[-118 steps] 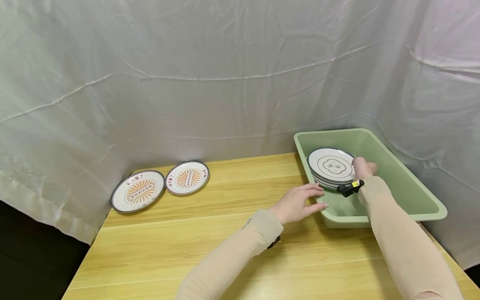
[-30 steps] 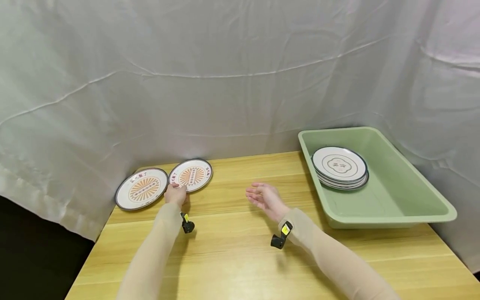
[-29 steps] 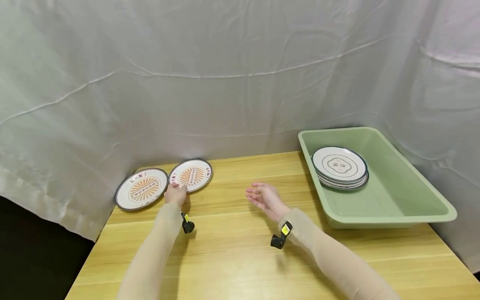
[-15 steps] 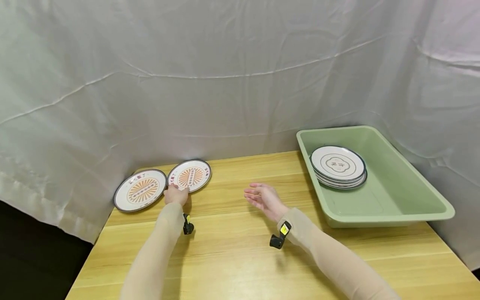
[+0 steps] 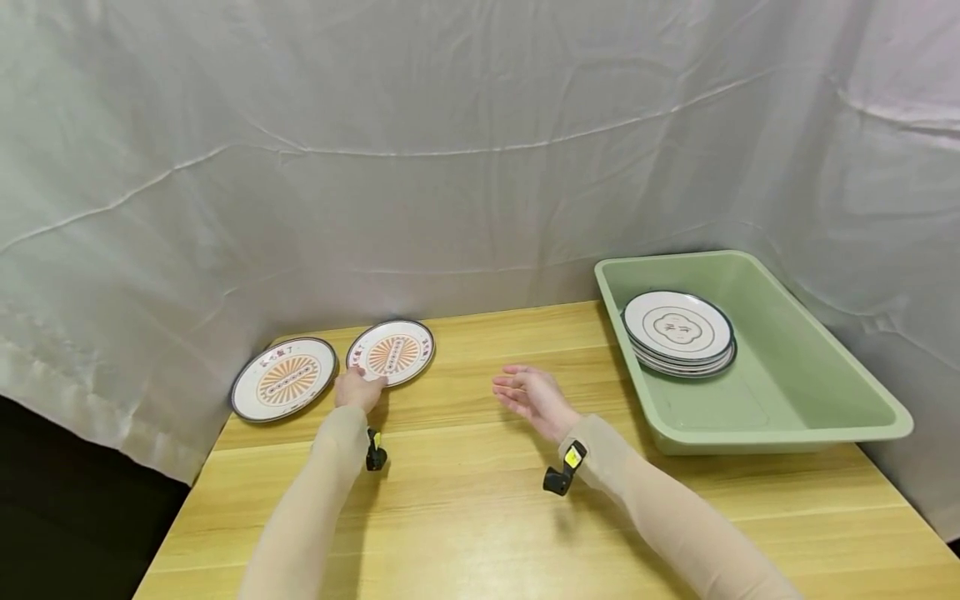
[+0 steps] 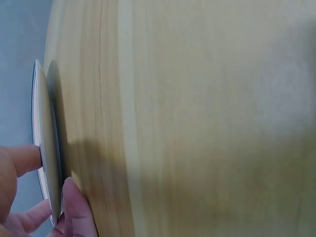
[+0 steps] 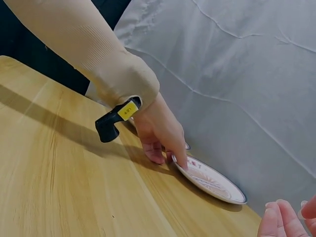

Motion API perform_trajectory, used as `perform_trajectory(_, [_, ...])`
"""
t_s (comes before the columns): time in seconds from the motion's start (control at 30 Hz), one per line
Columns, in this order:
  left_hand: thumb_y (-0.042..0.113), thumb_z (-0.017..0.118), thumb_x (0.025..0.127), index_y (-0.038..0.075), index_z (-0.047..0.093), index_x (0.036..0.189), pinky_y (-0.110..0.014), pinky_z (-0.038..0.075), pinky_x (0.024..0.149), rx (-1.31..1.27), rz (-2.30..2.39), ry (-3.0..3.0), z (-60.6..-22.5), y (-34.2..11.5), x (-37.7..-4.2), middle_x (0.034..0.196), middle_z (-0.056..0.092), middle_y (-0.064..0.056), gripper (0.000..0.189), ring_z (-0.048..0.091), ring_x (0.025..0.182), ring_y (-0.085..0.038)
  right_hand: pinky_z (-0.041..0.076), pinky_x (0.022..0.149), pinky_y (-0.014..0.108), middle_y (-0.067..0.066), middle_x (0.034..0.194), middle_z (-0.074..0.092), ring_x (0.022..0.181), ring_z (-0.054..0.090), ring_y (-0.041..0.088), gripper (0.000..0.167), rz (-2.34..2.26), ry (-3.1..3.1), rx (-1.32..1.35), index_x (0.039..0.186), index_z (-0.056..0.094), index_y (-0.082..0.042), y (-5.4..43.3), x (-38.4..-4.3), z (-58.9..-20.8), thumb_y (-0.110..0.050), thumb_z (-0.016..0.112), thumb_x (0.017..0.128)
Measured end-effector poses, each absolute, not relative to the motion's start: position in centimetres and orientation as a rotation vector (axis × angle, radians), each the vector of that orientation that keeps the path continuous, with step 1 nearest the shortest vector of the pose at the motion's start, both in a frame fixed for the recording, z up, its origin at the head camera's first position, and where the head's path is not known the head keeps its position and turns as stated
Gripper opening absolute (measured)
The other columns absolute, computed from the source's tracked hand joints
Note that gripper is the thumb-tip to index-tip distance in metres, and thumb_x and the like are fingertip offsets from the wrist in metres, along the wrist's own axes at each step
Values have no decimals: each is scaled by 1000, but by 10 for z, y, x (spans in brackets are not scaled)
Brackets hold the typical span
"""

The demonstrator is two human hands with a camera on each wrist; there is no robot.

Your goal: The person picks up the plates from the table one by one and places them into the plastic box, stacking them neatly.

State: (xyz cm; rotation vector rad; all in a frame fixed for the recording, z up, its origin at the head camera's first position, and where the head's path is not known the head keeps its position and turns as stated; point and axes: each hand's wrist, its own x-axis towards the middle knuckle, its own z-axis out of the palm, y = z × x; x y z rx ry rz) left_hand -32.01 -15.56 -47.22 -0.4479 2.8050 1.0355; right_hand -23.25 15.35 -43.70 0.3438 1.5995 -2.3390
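Small sunburst plate [image 5: 392, 348] is what we have in our grip. It sits by the back cloth [image 5: 450, 208], just to the right of the other sunburst plate [image 5: 285, 379], with a thin gap between them. Our left hand [image 5: 357, 389] pinches its near rim, and from the left wrist we see fingers on both sides of the edge. There is a shadow under that edge, so it looks tipped up a bit from the table [image 5: 480, 517]. Our right hand [image 5: 534, 400] is over the middle of the table, fingers loose and holding nothing. Our two hands are well apart. Over on the right, a pile of plates [image 5: 678, 329] sits in the green tub [image 5: 757, 437].

We think the step now is getting a good hold on this one plate, and the lift is only starting. The next move, we guess, calls for a firm pinch, then a slow lift that keeps the plate flat. We should mind its neighbor, so the rims do not knock. Our right hand has room to help.
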Motion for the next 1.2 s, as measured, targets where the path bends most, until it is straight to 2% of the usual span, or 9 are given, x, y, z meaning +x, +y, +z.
perform_trajectory(0.13, [35,61,94,-5,43,144,-52,33,119,-378,1000,2794,-469,-155,-318,144,41,-30,67,35,138,-42,46,115,37,26,144,51,135,52,37,51,-2339,1590,339,150,35,5,156,-233,-437,-1,39,99])
perform_trajectory(0.33, [36,64,94,-3,43,144,-53,39,115,-259,983,2755,-465,-155,-313,139,42,-30,68,37,133,-41,44,117,38,27,147,48,140,47,39,53,-2347,1578,352,151,34,5,162,-234,-439,0,41,99])
perform_trajectory(0.67, [31,74,90,1,40,150,-59,30,121,-86,1014,2639,-456,-149,-304,156,24,-32,75,38,140,-48,44,118,37,29,151,45,140,47,40,54,-2350,1582,354,153,32,5,170,-235,-444,0,36,100])
perform_trajectory(0.8, [28,79,86,3,37,153,-61,26,123,33,977,2634,-457,-148,-304,157,23,-33,82,28,146,-50,48,112,33,29,149,47,130,56,33,53,-2345,1591,387,152,34,4,169,-235,-445,0,37,100])
perform_trajectory(0.9, [21,81,84,2,33,154,-60,23,124,134,987,2611,-458,-149,-306,157,25,-34,88,28,147,-49,51,108,30,28,148,48,122,60,28,51,-2343,1594,404,151,35,4,169,-236,-446,-1,38,100])
perform_trajectory(1.0, [13,82,83,-2,27,155,-58,24,125,236,1032,2574,-458,-149,-306,156,31,-33,92,33,145,-47,53,105,29,28,146,49,122,61,28,51,-2342,1602,400,151,35,4,168,-236,-447,-1,38,100])
perform_trajectory(1.07, [11,80,86,-5,21,156,-56,29,123,262,1072,2540,-457,-149,-305,153,36,-34,93,40,140,-46,54,103,28,26,144,51,122,61,28,51,-2340,1607,401,151,35,4,168,-237,-448,-1,39,100])
perform_trajectory(1.13, [14,76,89,-7,16,156,-55,31,122,230,1094,2528,-456,-147,-304,151,38,-34,92,43,137,-45,55,100,26,26,143,52,121,61,28,51,-2341,1609,409,150,36,4,168,-237,-448,-1,39,100])
perform_trajectory(1.2, [23,72,92,-7,18,155,-54,32,122,155,1070,2562,-457,-145,-305,151,40,-33,88,44,138,-44,56,98,25,26,143,53,122,61,28,50,-2341,1609,417,150,36,4,167,-237,-448,-1,39,100])
